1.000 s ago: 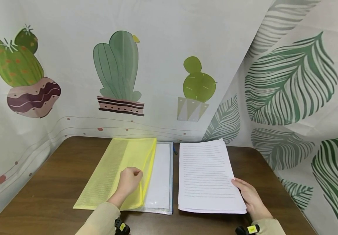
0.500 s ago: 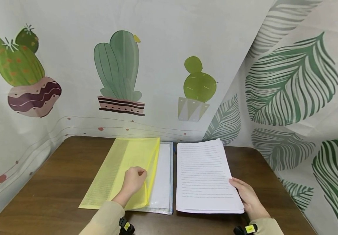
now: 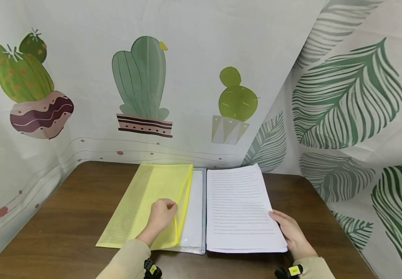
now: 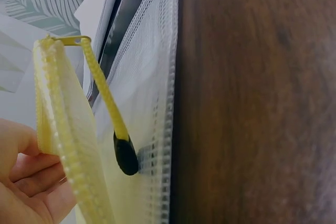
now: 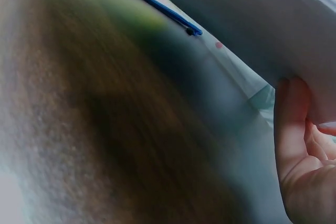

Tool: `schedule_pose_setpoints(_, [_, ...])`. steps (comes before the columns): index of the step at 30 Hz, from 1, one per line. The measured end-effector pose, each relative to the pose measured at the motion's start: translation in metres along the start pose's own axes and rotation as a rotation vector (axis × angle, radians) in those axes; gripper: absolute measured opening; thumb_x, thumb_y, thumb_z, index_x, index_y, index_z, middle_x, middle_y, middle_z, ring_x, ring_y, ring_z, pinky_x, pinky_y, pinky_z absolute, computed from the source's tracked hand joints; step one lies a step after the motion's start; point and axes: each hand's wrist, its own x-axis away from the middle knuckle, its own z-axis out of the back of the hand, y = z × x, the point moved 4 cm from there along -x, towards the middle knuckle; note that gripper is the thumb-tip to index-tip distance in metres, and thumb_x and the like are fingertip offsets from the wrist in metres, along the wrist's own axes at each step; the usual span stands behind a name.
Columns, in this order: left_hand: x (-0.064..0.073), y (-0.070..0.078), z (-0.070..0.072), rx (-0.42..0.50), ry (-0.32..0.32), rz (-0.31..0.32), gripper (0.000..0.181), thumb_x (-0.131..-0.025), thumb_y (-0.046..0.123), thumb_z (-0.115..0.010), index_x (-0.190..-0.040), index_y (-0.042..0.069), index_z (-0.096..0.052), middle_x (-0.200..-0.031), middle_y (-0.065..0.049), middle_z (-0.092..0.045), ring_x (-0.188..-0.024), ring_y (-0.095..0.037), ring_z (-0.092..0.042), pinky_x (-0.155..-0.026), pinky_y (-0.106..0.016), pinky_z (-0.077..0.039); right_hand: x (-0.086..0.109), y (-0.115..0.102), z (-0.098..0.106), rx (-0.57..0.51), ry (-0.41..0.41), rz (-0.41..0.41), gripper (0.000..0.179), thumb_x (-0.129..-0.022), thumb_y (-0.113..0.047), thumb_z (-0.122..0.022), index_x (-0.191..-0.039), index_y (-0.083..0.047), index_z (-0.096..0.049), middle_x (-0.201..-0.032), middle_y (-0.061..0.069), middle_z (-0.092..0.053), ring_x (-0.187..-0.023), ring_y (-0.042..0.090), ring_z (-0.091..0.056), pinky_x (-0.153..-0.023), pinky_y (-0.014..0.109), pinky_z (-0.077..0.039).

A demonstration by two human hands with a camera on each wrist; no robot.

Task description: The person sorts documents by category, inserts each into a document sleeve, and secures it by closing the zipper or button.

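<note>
In the head view, my left hand (image 3: 161, 215) pinches the right-hand, zippered edge of a yellow mesh zip pouch (image 3: 127, 211), whose mouth gapes along that side. Close up in the left wrist view, a yellow zipper pull (image 4: 105, 90) with a black tip dangles from the pouch corner. My right hand (image 3: 289, 232) grips the right edge of a stack of printed paper (image 3: 239, 201), thumb on top and fingers underneath. From the right wrist, the stack's underside (image 5: 236, 19) shows raised above the table. The paper's left edge lies right beside the yellow pouch's open side.
Under the yellow pouch lies a clear whitish zip pouch (image 3: 194, 221) with a dark blue edge. Its blue zipper pull (image 5: 157, 6) shows in the right wrist view. All this is on a brown wooden table (image 3: 61, 217), with a cactus-print curtain (image 3: 190, 85) behind.
The paper stack has shifted left in my right hand. My left hand has brought the yellow pouch to the right, so the two are closer together and cover more of the whitish pouch.
</note>
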Motion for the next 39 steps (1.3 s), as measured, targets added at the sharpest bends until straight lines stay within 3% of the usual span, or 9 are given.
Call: schedule_pose_setpoints(39, [0.0, 0.009, -0.015, 0.021, -0.041, -0.011, 0.017, -0.086, 0.007, -0.06, -0.093, -0.005, -0.07, -0.087, -0.015, -0.07, -0.074, -0.017, -0.063, -0.065, -0.03, -0.054, -0.003, -0.005, -0.031, 0.078, 0.005, 0.047, 0.057, -0.096, -0.02, -0.054, -0.143, 0.003, -0.032, -0.087, -0.004, -0.071, -0.075, 0.01, -0.068, -0.065, 0.027, -0.057])
